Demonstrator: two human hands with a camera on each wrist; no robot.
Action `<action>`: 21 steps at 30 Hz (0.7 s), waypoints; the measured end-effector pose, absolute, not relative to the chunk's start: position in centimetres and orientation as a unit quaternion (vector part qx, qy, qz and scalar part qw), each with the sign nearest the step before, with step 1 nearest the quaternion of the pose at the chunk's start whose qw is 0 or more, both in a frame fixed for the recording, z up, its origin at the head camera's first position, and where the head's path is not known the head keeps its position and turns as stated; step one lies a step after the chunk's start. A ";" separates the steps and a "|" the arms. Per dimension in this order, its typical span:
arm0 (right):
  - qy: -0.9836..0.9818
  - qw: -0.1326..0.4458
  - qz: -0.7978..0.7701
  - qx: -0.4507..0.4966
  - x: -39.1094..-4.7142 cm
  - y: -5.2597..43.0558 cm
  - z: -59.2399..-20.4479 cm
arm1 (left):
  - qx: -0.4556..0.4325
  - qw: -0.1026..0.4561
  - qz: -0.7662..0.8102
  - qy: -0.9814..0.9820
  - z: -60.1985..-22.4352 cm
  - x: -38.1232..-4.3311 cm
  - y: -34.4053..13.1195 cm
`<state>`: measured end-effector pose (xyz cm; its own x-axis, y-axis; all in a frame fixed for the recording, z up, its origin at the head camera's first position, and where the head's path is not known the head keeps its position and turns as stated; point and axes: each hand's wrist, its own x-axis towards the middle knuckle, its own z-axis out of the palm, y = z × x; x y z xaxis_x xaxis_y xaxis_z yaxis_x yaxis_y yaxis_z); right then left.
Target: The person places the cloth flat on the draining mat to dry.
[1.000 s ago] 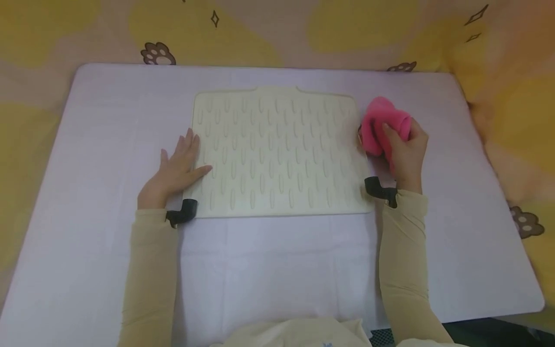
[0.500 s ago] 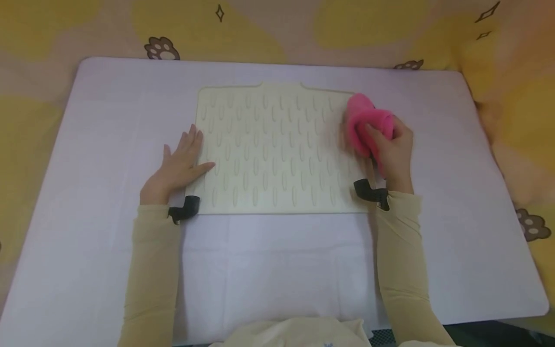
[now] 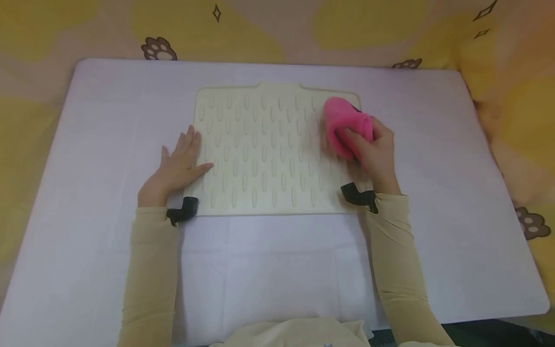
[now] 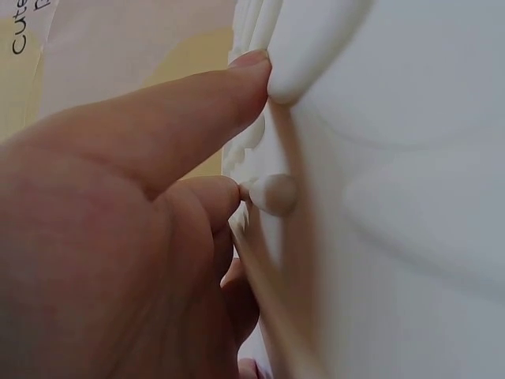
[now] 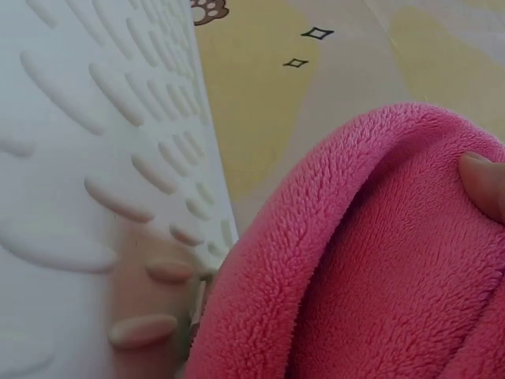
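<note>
A cream-white mat (image 3: 264, 168) with rows of raised oval ridges and a wide tab on its far edge lies on the table. My left hand (image 3: 175, 168) rests with spread fingers at the mat's left edge; in the left wrist view the thumb (image 4: 197, 110) touches the ridged surface. Over the mat's right part, my right hand (image 3: 379, 152) grips a bunched, folded pink plush cloth (image 3: 342, 120). The right wrist view shows the cloth (image 5: 331, 260) beside the ridges, with a fingertip (image 5: 483, 181) on it. The cloth hides part of the mat and most of the right fingers.
A white cloth covers the table (image 3: 277, 270), which has rounded corners. Yellow and beige fabric (image 3: 260, 33) with paw prints hangs behind and to the right. Black wrist mounts (image 3: 184, 210) sit at both sleeve cuffs, low over the mat's near corners.
My right hand has moved left with the pink cloth, from the mat's right edge inward over the ridges. The left hand and the mat stay in place.
</note>
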<state>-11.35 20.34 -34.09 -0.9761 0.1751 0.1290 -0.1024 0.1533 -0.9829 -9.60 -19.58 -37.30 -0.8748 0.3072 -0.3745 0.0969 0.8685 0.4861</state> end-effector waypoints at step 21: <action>-0.763 0.070 0.643 0.021 -11.0 19.0 -34.4 | 0.106 0.228 0.228 0.941 -37.2 -9.7 -19.4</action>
<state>-10.95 19.02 -34.38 -0.9893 0.0589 0.1337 -0.1217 0.1733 -0.9773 -9.67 -19.38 -37.25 -0.8736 0.3032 -0.3806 0.0952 0.8735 0.4774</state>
